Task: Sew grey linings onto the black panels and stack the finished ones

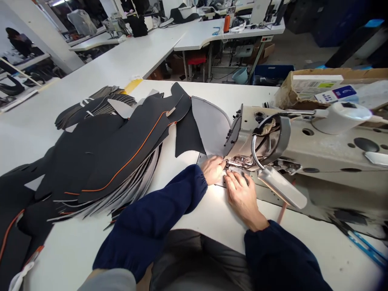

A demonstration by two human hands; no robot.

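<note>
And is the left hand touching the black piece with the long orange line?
Apart: the head view shows white tabletop between the left hand and black piece.

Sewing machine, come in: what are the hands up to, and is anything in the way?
Left hand at near end of grey panel. Right hand flat, close by, at sewing machine. Lamp near right hand; no obvious obstruction.

Left hand [214,169], right hand [241,196] just beside it, both palm-down, arms [157,218] angled inward
</note>
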